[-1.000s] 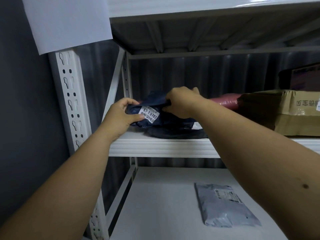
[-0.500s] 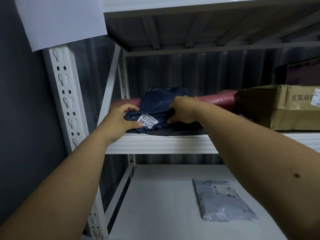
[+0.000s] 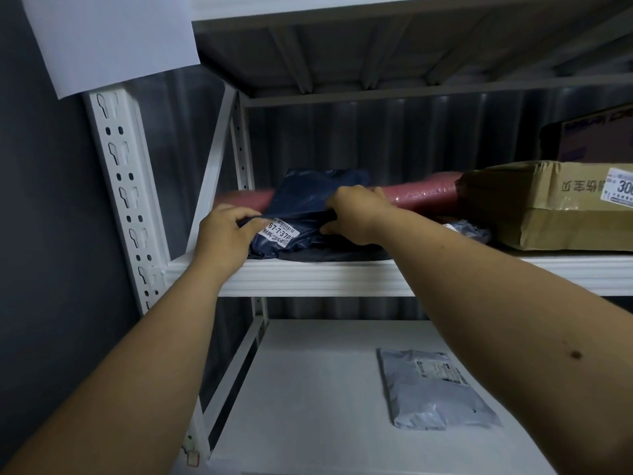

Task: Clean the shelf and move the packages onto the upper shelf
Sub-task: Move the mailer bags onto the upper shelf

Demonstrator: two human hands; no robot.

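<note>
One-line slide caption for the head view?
Both hands, left and right, grip a navy package on the upper shelf.

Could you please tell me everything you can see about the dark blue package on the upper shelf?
The dark blue package is a soft, crinkled plastic mailer bag with a white barcode label on its front left. It lies on the upper shelf atop another dark bag, in front of a red roll. The left hand grips its left end; the right hand holds its right side.
</note>
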